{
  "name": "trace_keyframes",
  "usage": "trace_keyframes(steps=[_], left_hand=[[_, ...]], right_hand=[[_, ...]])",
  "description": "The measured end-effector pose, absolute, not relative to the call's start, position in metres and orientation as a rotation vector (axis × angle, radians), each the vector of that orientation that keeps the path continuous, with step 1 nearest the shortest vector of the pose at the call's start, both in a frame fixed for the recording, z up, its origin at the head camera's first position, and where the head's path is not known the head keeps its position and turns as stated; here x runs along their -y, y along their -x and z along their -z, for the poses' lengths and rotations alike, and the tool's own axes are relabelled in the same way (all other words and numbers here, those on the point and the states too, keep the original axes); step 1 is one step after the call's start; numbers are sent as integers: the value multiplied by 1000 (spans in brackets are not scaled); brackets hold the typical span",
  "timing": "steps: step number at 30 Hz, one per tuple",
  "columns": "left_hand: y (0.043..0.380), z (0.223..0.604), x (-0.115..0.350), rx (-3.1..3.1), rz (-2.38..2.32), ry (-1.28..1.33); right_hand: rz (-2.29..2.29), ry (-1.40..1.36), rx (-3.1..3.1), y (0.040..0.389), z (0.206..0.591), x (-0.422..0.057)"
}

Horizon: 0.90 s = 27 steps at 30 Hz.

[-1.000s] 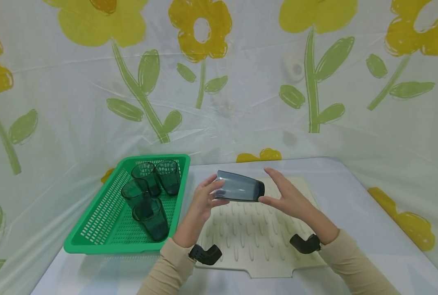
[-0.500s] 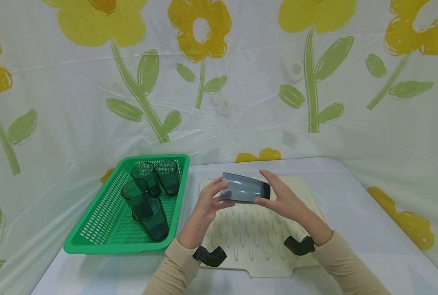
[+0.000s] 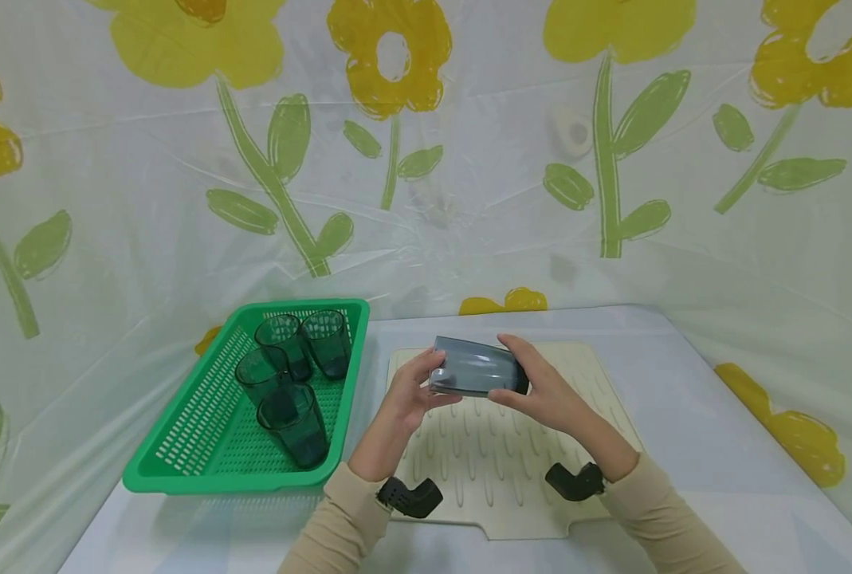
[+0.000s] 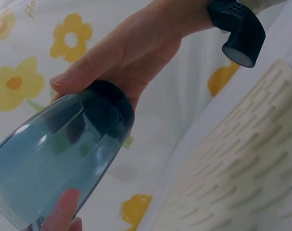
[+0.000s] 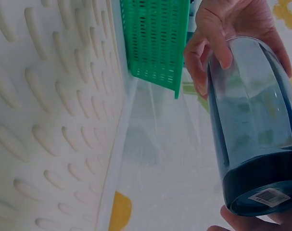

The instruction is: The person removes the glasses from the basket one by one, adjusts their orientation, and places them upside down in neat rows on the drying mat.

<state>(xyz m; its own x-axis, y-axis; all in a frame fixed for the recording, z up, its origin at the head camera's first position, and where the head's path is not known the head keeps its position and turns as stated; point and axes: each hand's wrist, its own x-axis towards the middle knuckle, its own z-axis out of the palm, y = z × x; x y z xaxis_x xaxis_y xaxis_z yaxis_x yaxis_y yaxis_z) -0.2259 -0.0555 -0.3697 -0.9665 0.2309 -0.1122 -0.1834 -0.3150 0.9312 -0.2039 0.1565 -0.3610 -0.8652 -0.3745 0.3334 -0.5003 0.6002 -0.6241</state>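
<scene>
A blue-grey see-through drinking glass (image 3: 477, 368) lies sideways in the air over the cream ridged mat, its mouth to the left. My left hand (image 3: 407, 395) grips it near the rim. Around the dark, thick base, my right hand (image 3: 549, 391) curls thumb and fingers. In the left wrist view the right hand (image 4: 121, 62) holds the base of the glass (image 4: 64, 139). A small label (image 5: 270, 197) shows on the underside in the right wrist view, where the left hand (image 5: 232, 24) holds the rim end.
Left of the hands stands a green perforated plastic basket (image 3: 217, 483) with several dark glasses (image 3: 296, 426) upright or leaning inside. The ridged mat (image 3: 483, 478) lies on the white table (image 3: 691, 399). A flower-print curtain (image 3: 483, 199) hangs behind and at the sides.
My right hand has moved left onto the base of the glass and closed round it. The glass and left hand have shifted slightly right. The basket has not moved.
</scene>
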Motion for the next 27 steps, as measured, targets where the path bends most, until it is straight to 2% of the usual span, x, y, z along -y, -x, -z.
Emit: trace_keyframes(steps=[27], left_hand=[[230, 365, 58, -1548, -2346, -30]], right_hand=[[-1024, -897, 2500, 208, 360, -162]])
